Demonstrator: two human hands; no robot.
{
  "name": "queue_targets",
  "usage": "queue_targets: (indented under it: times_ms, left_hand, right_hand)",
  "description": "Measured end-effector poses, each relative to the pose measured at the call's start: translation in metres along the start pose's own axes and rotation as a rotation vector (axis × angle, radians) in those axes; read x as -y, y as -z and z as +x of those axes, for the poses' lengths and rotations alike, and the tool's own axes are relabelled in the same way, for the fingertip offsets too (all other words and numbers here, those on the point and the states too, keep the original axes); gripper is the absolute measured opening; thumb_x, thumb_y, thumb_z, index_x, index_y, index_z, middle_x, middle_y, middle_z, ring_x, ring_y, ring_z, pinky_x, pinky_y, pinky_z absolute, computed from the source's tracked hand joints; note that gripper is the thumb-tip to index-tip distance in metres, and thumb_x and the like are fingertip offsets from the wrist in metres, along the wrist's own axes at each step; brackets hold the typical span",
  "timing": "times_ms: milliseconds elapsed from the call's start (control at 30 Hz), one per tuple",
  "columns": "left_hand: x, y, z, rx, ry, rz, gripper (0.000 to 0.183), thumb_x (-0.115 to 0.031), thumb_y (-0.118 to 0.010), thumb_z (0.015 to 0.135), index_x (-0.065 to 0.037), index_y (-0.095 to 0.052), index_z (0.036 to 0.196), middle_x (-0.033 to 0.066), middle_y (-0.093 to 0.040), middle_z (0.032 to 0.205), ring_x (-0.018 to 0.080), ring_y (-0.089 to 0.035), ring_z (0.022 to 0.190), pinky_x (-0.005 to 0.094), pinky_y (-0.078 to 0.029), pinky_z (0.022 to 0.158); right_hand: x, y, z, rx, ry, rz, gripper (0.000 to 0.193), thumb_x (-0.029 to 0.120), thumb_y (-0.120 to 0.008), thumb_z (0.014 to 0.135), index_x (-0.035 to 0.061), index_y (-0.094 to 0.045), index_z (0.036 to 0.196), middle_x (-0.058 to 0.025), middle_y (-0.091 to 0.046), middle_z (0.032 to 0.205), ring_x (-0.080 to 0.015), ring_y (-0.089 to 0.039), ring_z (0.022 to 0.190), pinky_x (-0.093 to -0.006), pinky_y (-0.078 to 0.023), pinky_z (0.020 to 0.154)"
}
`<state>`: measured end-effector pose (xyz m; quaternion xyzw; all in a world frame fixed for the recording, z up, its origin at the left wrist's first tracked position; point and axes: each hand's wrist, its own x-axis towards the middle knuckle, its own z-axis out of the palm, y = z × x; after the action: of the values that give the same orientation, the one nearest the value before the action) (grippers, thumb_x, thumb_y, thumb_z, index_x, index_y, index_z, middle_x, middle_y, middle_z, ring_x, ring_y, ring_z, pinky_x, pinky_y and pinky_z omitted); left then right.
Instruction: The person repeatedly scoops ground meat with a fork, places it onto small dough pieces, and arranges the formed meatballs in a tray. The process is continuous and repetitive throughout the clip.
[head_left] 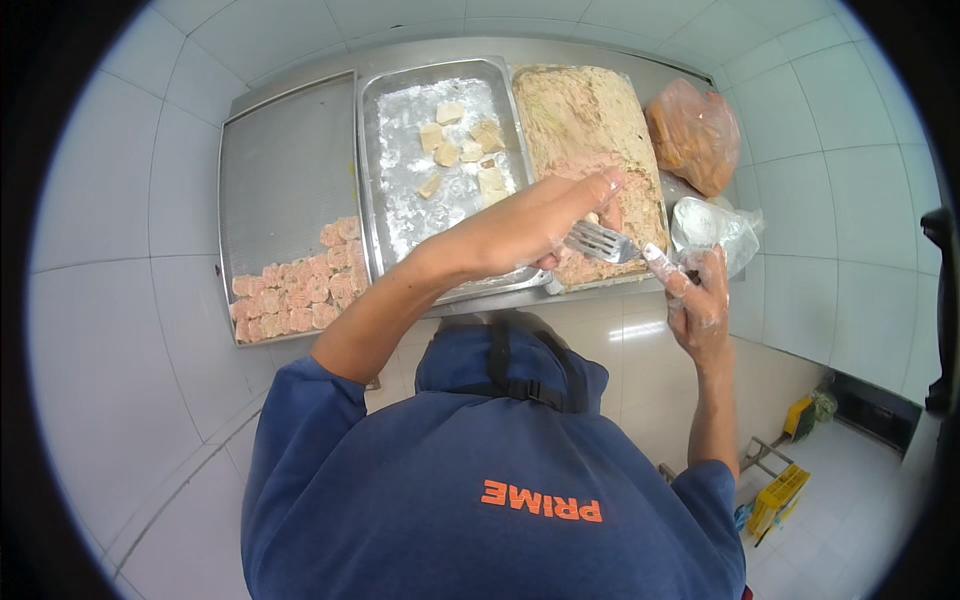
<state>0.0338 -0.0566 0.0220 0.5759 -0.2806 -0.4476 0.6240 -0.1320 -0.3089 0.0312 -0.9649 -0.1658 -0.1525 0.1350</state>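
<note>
My left hand point(530, 228) reaches across the front of a heaped slab of pale and pink minced paste point(580, 110). Its fingers curl closed, and a small pale bit shows between them; most of what they hold is hidden. In my right hand point(702, 300), dusted with white powder, is a metal fork point(602, 243). The index finger lies along the fork, whose tines come close to the fingers of my left hand. A metal tray point(372, 190) left of the paste holds white powder and several pale beige chunks point(450, 113).
At the far left, a larger metal tray point(290, 160) carries rows of pink patties point(300, 290) along its near side. Right of the paste sit a reddish plastic bag point(693, 135) and a clear bag of white powder point(715, 228). Yellow crates point(780, 497) stand on the floor.
</note>
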Motion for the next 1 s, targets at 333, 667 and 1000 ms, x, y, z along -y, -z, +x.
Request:
queue_targets:
  times_ms: [333, 667, 1000]
  left_hand:
    - [0.011, -0.003, -0.004, -0.053, -0.041, -0.39, 0.061, -0.058, -0.03, 0.113, -0.006, -0.061, 0.117, 0.0039, -0.062, 0.092, 0.0092, -0.049, 0.068, 0.024, -0.041, 0.056]
    - [0.017, -0.024, 0.004, -0.335, -0.347, -0.946, 0.043, -0.041, -0.042, 0.112, -0.004, -0.055, 0.13, 0.0131, -0.067, 0.111, 0.0253, -0.066, 0.111, 0.0418, -0.053, 0.099]
    - [0.056, 0.034, -0.019, -0.719, -0.335, -0.887, 0.043, -0.002, -0.049, 0.107, 0.0, -0.038, 0.148, 0.0186, -0.059, 0.119, 0.0223, -0.065, 0.104, 0.046, -0.058, 0.1]
  right_hand:
    - [0.006, -0.019, 0.002, -0.064, -0.066, 0.066, 0.055, -0.007, -0.068, 0.078, 0.0137, -0.077, 0.129, -0.0103, -0.049, 0.088, -0.0281, -0.047, 0.08, -0.0385, -0.042, 0.071]
    - [0.039, -0.047, 0.003, -0.171, -0.282, 0.194, 0.059, -0.013, -0.064, 0.08, 0.0077, -0.073, 0.134, -0.0104, -0.05, 0.089, -0.0271, -0.05, 0.083, -0.038, -0.046, 0.076]
    - [0.051, -0.065, -0.01, -0.183, -0.239, 0.086, 0.062, -0.017, -0.049, 0.083, -0.002, -0.063, 0.142, -0.0191, -0.065, 0.105, -0.0285, -0.057, 0.092, -0.0354, -0.049, 0.087]
